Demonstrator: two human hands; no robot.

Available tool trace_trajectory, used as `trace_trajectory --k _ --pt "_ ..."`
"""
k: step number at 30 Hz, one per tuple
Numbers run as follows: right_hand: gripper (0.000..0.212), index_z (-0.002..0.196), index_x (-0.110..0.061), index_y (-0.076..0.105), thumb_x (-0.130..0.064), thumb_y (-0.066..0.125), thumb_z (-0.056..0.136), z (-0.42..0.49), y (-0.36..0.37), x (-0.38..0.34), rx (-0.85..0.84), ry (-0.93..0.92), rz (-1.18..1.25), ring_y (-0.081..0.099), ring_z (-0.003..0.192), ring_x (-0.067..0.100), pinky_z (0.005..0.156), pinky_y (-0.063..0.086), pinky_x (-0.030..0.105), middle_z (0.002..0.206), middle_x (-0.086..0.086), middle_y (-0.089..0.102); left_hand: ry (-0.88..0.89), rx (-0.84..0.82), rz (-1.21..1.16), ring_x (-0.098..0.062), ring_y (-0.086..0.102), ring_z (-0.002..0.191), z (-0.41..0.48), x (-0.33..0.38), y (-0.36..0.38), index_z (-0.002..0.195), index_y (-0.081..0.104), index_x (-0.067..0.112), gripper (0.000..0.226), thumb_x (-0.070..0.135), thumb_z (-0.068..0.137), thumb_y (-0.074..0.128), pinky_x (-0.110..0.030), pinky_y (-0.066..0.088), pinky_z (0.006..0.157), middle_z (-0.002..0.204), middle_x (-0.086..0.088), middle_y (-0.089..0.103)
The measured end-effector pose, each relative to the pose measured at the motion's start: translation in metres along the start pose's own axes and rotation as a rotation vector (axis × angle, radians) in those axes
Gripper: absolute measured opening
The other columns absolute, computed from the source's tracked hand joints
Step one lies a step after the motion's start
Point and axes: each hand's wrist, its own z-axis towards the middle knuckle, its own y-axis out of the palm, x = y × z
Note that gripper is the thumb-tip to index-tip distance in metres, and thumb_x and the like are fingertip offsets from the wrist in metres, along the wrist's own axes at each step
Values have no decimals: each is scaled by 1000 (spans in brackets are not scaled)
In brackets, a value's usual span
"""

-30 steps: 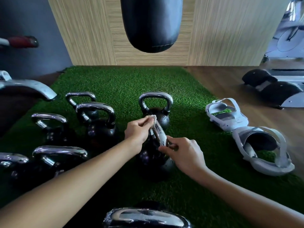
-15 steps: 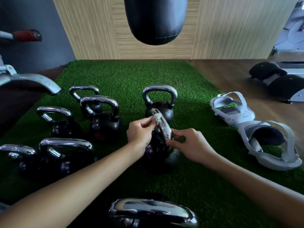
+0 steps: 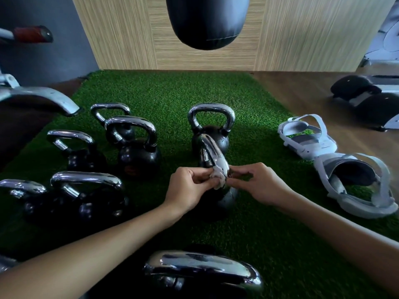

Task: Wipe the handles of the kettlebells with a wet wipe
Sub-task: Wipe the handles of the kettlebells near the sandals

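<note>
A black kettlebell with a chrome handle stands on the green turf in the middle. My left hand pinches a crumpled white wet wipe against the near end of that handle. My right hand pinches the same end of the handle from the right, its fingertips touching the wipe. The kettlebell's body is mostly hidden behind my hands. Another kettlebell stands just behind it.
Several more kettlebells stand at the left and one chrome handle lies close at the bottom. A black punching bag hangs overhead. Two white sandals lie at the right turf edge. Dark machine parts sit on the wooden floor.
My left hand slid with the wipe from the top of the handle down to its near end, meeting my right hand. The view shifted slightly downward.
</note>
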Motion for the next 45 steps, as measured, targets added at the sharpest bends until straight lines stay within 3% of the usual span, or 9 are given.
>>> trace_trajectory --k 7,11,18,21,28,30,33,37,45 --pt "31 115 -45 74 -38 80 85 -4 8 5 54 32 72 62 102 -17 93 49 18 100 -32 73 122 -77 225 5 72 79 -5 -14 -3 104 81 28 21 24 83 83 -17 54 72 89 29 75" --pt "31 115 -40 75 -38 80 85 -8 10 1 93 32 36 58 95 -26 85 47 9 97 -32 72 162 -113 372 18 64 77 -5 -23 -4 107 80 31 26 23 82 83 -5 43 71 85 45 65" --pt "46 120 -43 71 -49 83 76 -15 -1 -14 307 -109 -190 57 73 -11 69 41 14 97 -19 70 -16 38 133 3 72 80 14 7 -29 97 76 25 26 24 75 90 -9 49 72 86 7 79" --pt "54 122 -40 71 -56 80 71 -16 -11 -32 208 -79 48 57 63 -9 66 42 11 97 -21 75 43 -23 -82 -2 73 84 11 43 -30 100 78 17 28 24 74 87 -10 50 76 91 2 80" --pt "28 110 -10 77 -17 79 83 -22 -18 -53 47 50 605 62 54 -3 53 45 7 94 4 79 152 -63 -84 -12 43 58 10 64 -17 95 82 38 23 38 72 81 -18 38 61 95 12 79" --pt "21 105 -6 79 -15 77 86 -21 -18 -50 79 85 644 58 49 -2 50 43 9 91 8 79 142 -86 -82 -22 45 68 11 64 -16 103 80 37 31 38 72 81 -21 41 66 99 12 79" --pt "18 94 -18 82 -28 83 80 -17 -21 -38 167 125 567 47 50 8 53 37 20 88 10 78 64 -33 53 -9 59 95 11 63 -12 126 70 41 64 45 65 88 -18 44 79 119 18 72" --pt "14 88 -25 82 -34 86 78 -10 -28 -17 337 179 468 44 54 12 59 38 31 83 4 79 -126 32 394 -15 43 143 16 56 15 160 30 28 131 66 50 91 -32 39 115 157 4 45" --pt "14 91 -25 82 -33 85 80 -3 -26 11 368 227 404 54 50 -9 62 39 20 80 -10 78 -87 189 543 -20 59 129 31 30 33 161 20 35 137 65 41 78 -48 50 103 140 6 62"
